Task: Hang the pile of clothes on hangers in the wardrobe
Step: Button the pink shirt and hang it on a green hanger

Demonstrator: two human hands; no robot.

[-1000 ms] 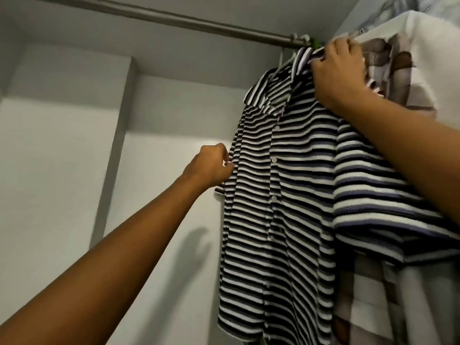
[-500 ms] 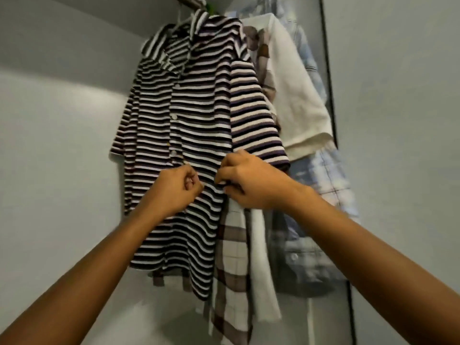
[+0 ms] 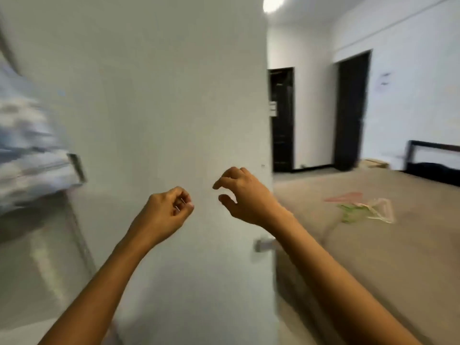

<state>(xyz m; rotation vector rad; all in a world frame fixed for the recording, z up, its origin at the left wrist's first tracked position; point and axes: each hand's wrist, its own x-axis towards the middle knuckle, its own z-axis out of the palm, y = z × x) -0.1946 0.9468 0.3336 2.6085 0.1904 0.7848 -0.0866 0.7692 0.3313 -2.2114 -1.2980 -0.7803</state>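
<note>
Both hands are raised before a white door panel (image 3: 174,95), touching nothing. Left hand (image 3: 171,210): fingers curled into the palm, thumb against the forefinger, nothing seen in it. Right hand (image 3: 245,195): fingers half bent and spread, thumb apart, empty. The panel's right edge runs vertically just beside the right wrist, with a small knob (image 3: 265,244) near it. Blurred pale clothes (image 3: 27,150) hang at the far left. Right of the edge lies open room: a bed (image 3: 373,270) with loose hangers (image 3: 366,207) on top, and two dark doorways (image 3: 282,120) beyond.
</note>
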